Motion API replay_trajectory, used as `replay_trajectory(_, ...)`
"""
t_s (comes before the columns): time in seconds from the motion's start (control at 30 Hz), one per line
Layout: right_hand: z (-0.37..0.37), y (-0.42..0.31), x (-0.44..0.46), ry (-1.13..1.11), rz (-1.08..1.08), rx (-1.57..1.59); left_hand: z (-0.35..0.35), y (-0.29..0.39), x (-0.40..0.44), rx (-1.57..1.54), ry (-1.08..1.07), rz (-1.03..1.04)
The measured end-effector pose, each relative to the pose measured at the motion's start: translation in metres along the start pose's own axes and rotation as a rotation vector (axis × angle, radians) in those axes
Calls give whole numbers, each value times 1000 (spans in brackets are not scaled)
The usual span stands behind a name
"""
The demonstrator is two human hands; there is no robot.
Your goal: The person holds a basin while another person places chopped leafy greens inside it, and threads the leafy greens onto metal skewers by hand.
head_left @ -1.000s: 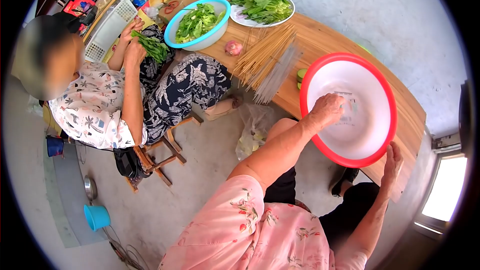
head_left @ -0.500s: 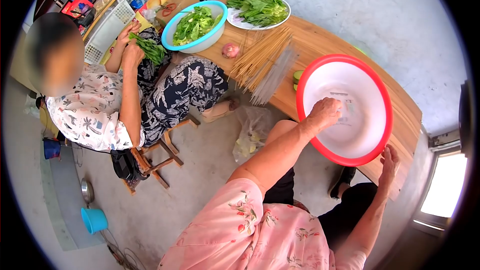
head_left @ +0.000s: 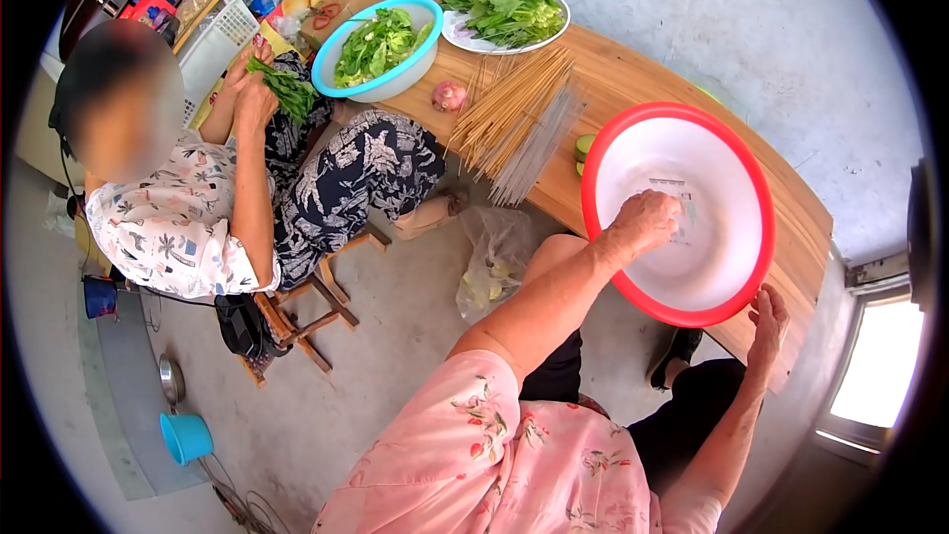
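A large white basin (head_left: 712, 277) with a thick red rim rests on the wooden table in front of me. My left hand (head_left: 647, 222) is inside it, fingers curled closed near the printed marks on its bottom; whatever they hold, if anything, is hidden. At the basin's near right rim, my right hand (head_left: 768, 334) has its fingers bent against the edge, holding it. To the left of the basin lie wooden skewers (head_left: 514, 104), with a bundle of thin clear sticks (head_left: 539, 143) beside them. Cut green pieces (head_left: 583, 150) show partly behind the red rim.
On the left a seated person (head_left: 188, 208) holds leafy greens (head_left: 288, 94). Along the wooden table (head_left: 633, 69) are a blue-rimmed basin of greens (head_left: 341, 89), a plate of greens (head_left: 465, 42) and a pinkish onion (head_left: 449, 96). A plastic bag (head_left: 491, 257) lies on the floor.
My view has shifted very slightly. My left hand has barely moved inside the basin, and my right hand stays at the rim. The other person's head leans a little further right.
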State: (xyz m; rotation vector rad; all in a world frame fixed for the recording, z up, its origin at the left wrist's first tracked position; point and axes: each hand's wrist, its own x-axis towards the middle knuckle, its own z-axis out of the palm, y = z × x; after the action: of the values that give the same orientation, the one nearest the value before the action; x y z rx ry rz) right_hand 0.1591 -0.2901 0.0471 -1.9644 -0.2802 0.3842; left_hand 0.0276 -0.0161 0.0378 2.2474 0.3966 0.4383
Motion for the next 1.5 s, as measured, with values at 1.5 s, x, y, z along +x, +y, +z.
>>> replay_trajectory(1.5,9,-44,17,-17,26,21,-23,-10,29,23,-136,-48)
